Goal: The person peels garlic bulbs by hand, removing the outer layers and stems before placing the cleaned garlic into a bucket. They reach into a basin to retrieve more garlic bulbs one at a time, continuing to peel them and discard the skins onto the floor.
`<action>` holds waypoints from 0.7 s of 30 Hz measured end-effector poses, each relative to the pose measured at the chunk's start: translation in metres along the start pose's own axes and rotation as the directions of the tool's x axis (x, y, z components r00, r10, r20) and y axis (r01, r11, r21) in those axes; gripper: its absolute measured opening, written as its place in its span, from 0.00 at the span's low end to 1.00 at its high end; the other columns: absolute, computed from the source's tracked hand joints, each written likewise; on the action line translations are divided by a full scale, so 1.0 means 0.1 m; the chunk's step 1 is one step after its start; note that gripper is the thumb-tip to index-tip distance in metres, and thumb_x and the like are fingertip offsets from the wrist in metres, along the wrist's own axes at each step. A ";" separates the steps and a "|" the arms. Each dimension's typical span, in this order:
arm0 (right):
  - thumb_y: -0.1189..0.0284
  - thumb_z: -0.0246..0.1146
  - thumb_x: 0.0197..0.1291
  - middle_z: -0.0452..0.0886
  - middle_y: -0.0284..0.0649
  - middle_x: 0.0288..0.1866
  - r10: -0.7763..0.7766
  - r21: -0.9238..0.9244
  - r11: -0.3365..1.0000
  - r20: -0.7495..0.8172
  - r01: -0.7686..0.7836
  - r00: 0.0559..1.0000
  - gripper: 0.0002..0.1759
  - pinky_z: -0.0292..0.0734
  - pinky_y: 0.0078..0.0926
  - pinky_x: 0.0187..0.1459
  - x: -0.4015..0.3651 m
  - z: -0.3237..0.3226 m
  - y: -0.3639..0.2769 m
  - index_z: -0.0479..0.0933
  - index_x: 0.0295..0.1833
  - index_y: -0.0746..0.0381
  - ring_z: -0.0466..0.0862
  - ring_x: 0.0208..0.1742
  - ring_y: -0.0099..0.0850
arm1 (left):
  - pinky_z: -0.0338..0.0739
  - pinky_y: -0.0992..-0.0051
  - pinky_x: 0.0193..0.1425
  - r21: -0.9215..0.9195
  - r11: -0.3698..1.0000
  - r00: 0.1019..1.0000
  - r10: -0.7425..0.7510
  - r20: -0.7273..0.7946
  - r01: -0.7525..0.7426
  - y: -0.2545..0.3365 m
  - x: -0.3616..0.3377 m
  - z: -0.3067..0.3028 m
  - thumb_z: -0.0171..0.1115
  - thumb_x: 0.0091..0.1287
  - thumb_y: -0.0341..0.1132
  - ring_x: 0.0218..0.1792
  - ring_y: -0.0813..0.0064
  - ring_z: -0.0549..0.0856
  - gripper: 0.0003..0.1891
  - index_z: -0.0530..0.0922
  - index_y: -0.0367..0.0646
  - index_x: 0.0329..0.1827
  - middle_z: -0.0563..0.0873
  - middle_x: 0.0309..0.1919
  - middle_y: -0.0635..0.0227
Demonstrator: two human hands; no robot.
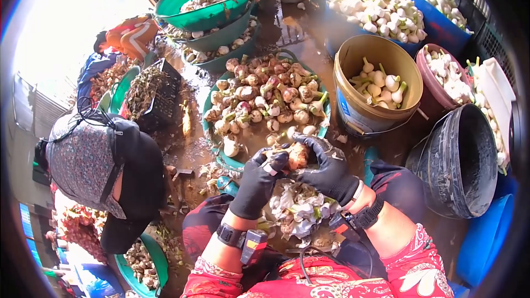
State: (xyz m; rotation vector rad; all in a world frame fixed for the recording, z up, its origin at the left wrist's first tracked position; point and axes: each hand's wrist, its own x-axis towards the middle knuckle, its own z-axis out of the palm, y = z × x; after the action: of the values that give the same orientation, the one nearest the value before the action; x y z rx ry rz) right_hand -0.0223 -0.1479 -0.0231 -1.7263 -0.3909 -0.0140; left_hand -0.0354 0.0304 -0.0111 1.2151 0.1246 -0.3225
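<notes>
Both my hands wear dark gloves and meet above the near rim of a green tub (220, 158) filled with unpeeled bulbs (265, 91). Between them is a brownish bulb (298, 155). My left hand (264, 174) closes on its left side, fingers bent. Wrapped round the right side of the same bulb is my right hand (328, 170). Below the hands, between my knees, lies a heap of pale peelings (301, 207). Whether a tool is in either hand cannot be made out.
A yellowish bucket (344, 83) with peeled bulbs stands right of the tub, beside a black bucket (441, 160). Blue containers of white bulbs (381, 11) are at the back right. Stacked green basins (207, 16) stand behind. A person in a patterned cap (83, 154) is close on the left.
</notes>
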 end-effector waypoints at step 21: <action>0.74 0.62 0.62 0.79 0.40 0.50 0.301 0.670 0.614 0.291 -0.418 0.908 0.26 0.79 0.24 0.49 0.18 0.11 -0.01 0.66 0.64 0.69 0.80 0.47 0.24 | 0.80 0.76 0.42 0.376 0.923 0.992 0.109 -0.066 -0.077 0.23 -0.04 -0.08 0.58 0.68 0.35 0.36 0.81 0.83 0.12 0.79 0.35 0.47 0.84 0.33 0.69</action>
State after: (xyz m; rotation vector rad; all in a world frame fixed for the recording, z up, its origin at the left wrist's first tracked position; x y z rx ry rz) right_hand -0.0077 -0.1322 -0.0203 -0.9749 -0.1081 0.5159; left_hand -0.0314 0.0454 0.0080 1.6091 0.0805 -0.2156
